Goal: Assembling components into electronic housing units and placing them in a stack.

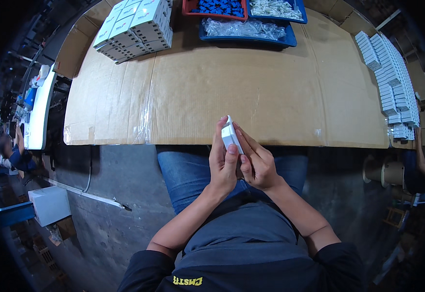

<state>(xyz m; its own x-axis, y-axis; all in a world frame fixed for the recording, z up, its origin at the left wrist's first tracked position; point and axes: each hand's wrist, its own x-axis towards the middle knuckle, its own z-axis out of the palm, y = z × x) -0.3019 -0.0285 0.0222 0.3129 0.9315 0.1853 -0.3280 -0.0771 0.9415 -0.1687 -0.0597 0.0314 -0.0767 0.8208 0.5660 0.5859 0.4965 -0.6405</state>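
Note:
Both my hands are together just over the table's near edge, above my lap, closed round a small white box-shaped item. It stands tilted, with one narrow end pointing up and away from me. My left hand grips it from the left, thumb pressed on its near face. From the other side, the fingers of my right hand lie along it, with the thumb near its lower end. Its lower part is hidden by my fingers, and I cannot make out whether it is a carton or a device.
Cardboard covers the table. At its back left stand stacked white boxes. Back centre are a red tray of blue pieces, a blue tray of clear plastic bags, and another blue tray of white parts. Small white cartons line the right.

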